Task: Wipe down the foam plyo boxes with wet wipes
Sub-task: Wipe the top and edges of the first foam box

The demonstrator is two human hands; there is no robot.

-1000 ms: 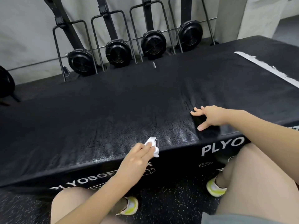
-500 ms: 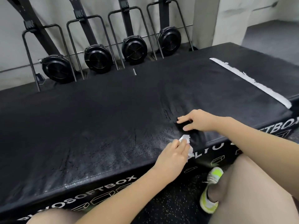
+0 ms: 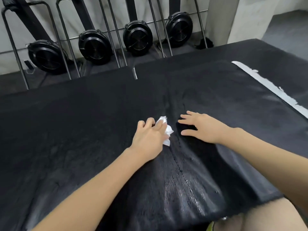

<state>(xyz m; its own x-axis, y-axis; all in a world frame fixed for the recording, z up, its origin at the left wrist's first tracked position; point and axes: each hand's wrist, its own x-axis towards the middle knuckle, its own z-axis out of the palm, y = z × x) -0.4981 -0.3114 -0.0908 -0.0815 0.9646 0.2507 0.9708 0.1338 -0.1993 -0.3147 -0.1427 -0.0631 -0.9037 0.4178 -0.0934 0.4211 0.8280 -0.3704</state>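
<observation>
Left hand (image 3: pixel 150 139) pinches wipe (image 3: pixel 165 129) on box (image 3: pixel 83 130) top, right hand (image 3: pixel 202 128) flat, fingers spread beside it; four fan machines (image 3: pixel 95 47) behind, white strip (image 3: pixel 273 88) far right.

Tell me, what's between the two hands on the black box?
In the head view, only bare black box top with a crease lies between the wet wipe under the left hand and the right hand.

The foam plyo box (image 3: pixel 83 130) is black, its cracked top glossy with wet streaks near the front. The crumpled wipe (image 3: pixel 166 129) is white. A pale grey-white strip (image 3: pixel 273 90) crosses the far right. Black round fans (image 3: pixel 95 47) stand before a light grey wall (image 3: pixel 66 17).
</observation>
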